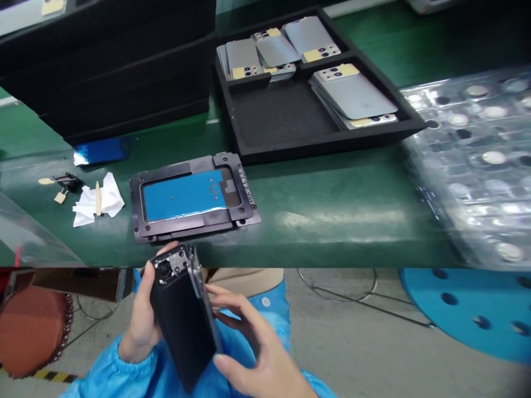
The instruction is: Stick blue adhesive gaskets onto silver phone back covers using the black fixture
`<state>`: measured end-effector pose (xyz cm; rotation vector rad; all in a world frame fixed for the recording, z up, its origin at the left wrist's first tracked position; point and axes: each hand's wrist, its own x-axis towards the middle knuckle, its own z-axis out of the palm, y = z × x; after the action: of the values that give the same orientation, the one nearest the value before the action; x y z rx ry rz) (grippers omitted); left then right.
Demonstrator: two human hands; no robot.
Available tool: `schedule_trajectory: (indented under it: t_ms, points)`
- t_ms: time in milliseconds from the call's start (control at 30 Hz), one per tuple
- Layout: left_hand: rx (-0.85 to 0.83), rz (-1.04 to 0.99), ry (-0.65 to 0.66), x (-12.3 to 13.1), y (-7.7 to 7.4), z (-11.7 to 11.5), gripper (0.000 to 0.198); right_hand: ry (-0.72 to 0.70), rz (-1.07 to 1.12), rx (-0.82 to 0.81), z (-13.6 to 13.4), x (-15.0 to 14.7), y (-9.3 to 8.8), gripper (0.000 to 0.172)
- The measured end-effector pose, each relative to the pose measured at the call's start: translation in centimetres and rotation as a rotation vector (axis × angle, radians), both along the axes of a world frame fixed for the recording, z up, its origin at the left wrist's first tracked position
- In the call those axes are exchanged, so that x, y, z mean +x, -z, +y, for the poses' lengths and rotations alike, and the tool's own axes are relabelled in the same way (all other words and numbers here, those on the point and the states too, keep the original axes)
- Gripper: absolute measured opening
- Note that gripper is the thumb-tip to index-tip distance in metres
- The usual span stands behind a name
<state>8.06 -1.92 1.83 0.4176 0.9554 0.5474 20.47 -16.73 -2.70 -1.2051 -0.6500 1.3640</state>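
Below the table edge, my left hand grips a black phone back cover by its left side, its camera cutout end up. My right hand touches the cover's right edge and lower corner with curled fingers. On the green table just above lies a black fixture with a blue-filmed panel seated in it. A black tray at the back holds stacks of silver back covers with yellow tabs.
White wipes with a small stick and small clips lie left of the fixture. A blue film piece sits before stacked black trays. A clear blister tray of round parts fills the right. A blue perforated stool stands below right.
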Motion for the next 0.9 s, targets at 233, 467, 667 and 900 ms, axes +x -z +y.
schedule_trajectory:
  t_ms: [233, 467, 667, 900]
  points:
    - [-0.334, -0.374, 0.152, -0.5, -1.0, 2.3, 0.052, 0.207, 0.593, 0.111, -2.2, 1.0, -0.4, 0.076]
    - [-0.668, -0.587, 0.234, -0.4, -0.2, 2.3, 0.043, 0.321, 0.694, -0.071, -0.5, 1.8, -2.1, 0.077]
    - [-0.751, -0.554, 0.208, -0.8, 0.9, 2.6, 0.048, 0.297, 0.678, -0.091, 0.1, 2.1, -1.8, 0.073]
    - [-0.739, -0.582, 0.257, -0.8, 1.9, 2.6, 0.049, 0.304, 0.696, -0.074, 0.3, 2.2, -1.4, 0.073]
